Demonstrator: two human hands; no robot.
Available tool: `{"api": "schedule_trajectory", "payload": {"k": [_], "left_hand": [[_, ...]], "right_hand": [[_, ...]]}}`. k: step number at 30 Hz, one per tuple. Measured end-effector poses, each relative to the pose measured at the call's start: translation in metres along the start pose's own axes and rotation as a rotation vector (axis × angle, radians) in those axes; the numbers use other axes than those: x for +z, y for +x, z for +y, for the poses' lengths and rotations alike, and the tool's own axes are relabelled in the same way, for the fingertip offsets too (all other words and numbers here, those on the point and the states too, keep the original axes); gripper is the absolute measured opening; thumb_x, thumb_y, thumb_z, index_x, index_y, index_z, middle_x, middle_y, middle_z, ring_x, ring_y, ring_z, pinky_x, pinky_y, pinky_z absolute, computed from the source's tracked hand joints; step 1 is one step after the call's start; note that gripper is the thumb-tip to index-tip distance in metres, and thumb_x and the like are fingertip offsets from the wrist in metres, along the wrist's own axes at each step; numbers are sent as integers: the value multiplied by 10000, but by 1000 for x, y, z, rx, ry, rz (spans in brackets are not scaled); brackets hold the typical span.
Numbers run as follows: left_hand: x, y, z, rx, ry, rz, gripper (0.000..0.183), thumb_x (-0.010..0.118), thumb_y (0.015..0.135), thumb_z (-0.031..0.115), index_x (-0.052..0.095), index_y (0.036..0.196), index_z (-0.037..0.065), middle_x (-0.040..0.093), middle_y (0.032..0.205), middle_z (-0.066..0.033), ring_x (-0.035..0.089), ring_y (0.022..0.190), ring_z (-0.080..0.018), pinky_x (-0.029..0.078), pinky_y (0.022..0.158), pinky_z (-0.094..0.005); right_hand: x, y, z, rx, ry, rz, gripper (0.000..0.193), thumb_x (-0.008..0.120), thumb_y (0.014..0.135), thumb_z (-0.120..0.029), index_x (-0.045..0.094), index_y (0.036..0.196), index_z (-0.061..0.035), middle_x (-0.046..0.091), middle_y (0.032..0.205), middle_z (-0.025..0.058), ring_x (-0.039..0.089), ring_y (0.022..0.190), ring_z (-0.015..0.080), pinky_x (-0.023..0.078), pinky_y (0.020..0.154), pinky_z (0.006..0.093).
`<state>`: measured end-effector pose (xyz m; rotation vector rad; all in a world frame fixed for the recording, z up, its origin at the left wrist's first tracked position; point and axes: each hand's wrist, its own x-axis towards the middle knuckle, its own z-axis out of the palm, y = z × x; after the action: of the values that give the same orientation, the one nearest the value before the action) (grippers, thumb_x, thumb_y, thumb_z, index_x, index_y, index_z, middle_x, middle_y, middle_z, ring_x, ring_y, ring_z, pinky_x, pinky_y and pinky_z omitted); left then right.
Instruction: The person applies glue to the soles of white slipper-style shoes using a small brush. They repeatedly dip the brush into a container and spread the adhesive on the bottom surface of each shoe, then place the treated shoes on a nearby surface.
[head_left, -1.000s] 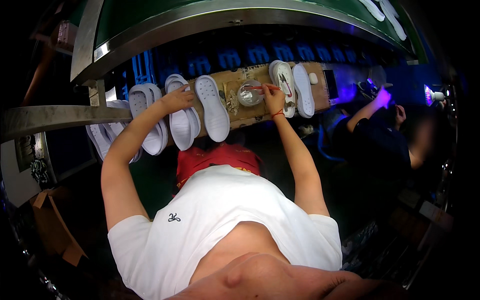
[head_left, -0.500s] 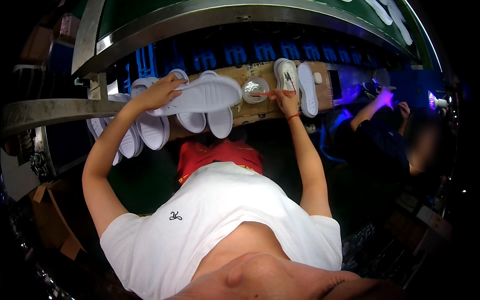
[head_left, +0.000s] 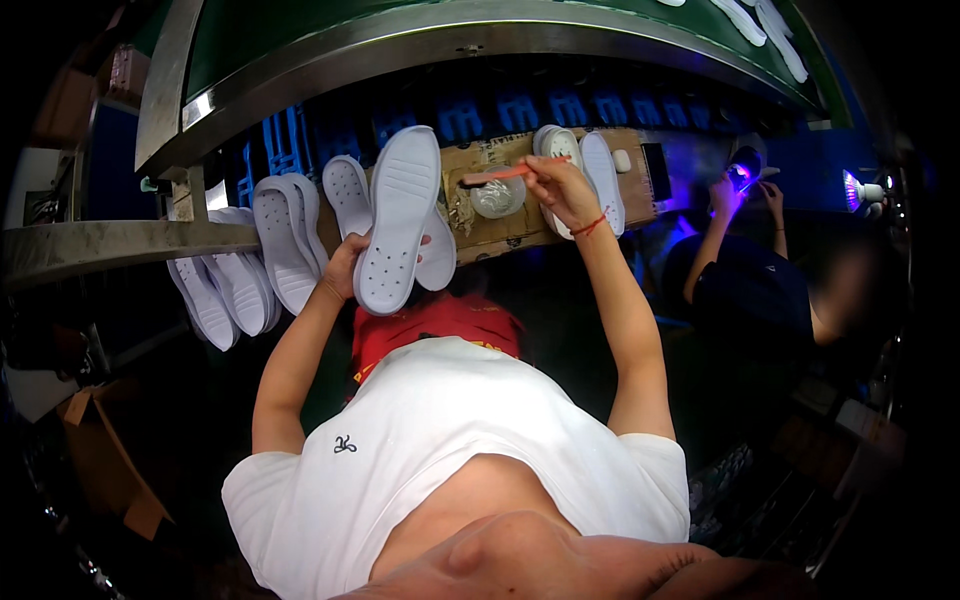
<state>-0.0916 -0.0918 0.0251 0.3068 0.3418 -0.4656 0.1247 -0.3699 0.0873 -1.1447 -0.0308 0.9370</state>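
My left hand (head_left: 346,266) is closed around the edge of a white shoe sole (head_left: 402,215), which stands lengthwise with its ridged, hole-dotted inner face toward me. Fingertips show at the sole's right side. Between the fingers of my right hand (head_left: 566,192) is a brush (head_left: 497,175) with an orange-red handle, its dark tip pointing left. That tip is apart from the sole, by the rim of a translucent bowl (head_left: 498,203) holding something clear or whitish. Another white sole (head_left: 438,262) lies partly hidden behind the held one.
Several white soles (head_left: 283,240) rest in a row at the left. A pair of soles (head_left: 603,180) lies right of the bowl on the cardboard-covered bench (head_left: 510,232). A metal-edged conveyor (head_left: 480,42) runs above. At the right, a person (head_left: 750,280) works under a purple lamp (head_left: 862,191).
My left hand has drawn the sole nearer and turned it from lying sideways to upright. My right hand has moved slightly left and up with the brush, whose tip is now left of the bowl.
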Motion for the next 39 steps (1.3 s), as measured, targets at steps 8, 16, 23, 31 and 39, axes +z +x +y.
{"api": "schedule_trajectory", "payload": {"k": [8,16,23,31,39], "left_hand": [[26,-12,6,-211,156,-168,775,414,745,382,328,1364,-76,504,1220,-301,599,1007,-398,517,851,-484],[51,1,2,-255,55,-330,763,419,753,394,342,1359,-63,531,1142,-294,612,945,-409,547,763,-482],[53,8,-7,-41,88,-203,752,423,768,389,328,1384,-31,484,1272,-269,560,1100,-391,487,914,-471],[40,30,9,291,261,-209,653,581,826,176,301,1398,33,498,1289,-135,517,1178,-267,421,1023,-410],[43,21,17,657,954,21,796,794,650,-7,411,1343,76,520,1244,-89,512,1176,-231,463,965,-363]], "right_hand": [[69,12,-55,-558,-814,-22,175,632,872,-137,702,930,13,688,773,57,630,681,107,488,636,208],[76,31,-98,-717,-1192,-411,169,668,838,-141,706,947,-18,697,871,95,678,768,158,533,701,253],[39,-8,-71,-660,-991,4,172,651,850,-136,700,930,8,705,852,101,673,748,143,511,678,234],[54,-59,-13,-491,-937,-182,150,625,878,-100,684,923,31,690,818,101,658,741,145,517,685,246],[44,-41,-30,-620,-945,62,140,654,833,-117,709,900,-7,698,793,102,664,706,128,487,625,217]]}}
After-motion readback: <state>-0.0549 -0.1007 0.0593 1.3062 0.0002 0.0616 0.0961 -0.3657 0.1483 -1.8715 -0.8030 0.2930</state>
